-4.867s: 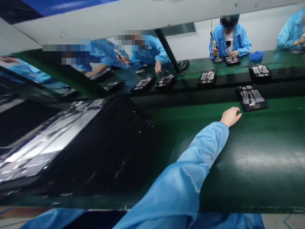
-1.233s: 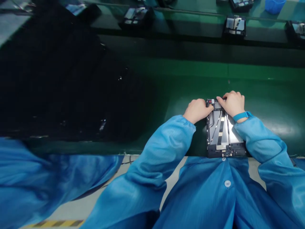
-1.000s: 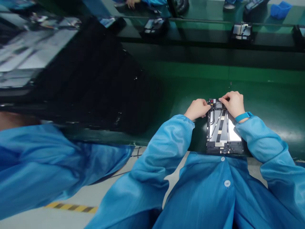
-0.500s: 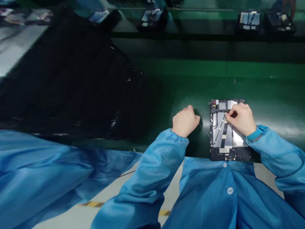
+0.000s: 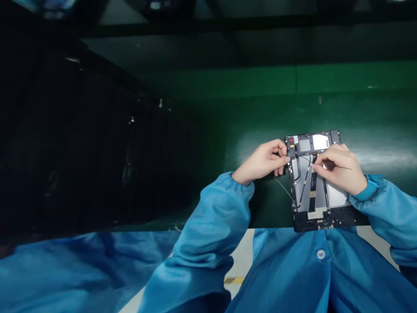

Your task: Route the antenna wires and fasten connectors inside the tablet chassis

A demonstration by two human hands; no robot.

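A dark tablet chassis (image 5: 314,191) with silver panels and black strips lies flat on the green belt (image 5: 365,117), its long side pointing away from me. My left hand (image 5: 262,161) pinches at the chassis's left edge near the upper corner. My right hand (image 5: 335,169) rests over the chassis and grips a thin dark wire (image 5: 332,163) that stretches across its upper part. A thin loose cable (image 5: 284,189) curves out past the left edge, below my left hand. My right hand hides part of the silver panels.
A glossy black panel (image 5: 97,130) fills the left side and meets the belt. A darker strip runs along the belt's far side. My blue gown (image 5: 312,269) covers the lower view, and grey floor with a yellow-and-black stripe (image 5: 233,280) shows below the belt's near edge.
My left hand has moved forward and right from beside the chassis to its edge. My right hand now shows a taut wire. The view has tilted down, and the chassis sits turned slightly.
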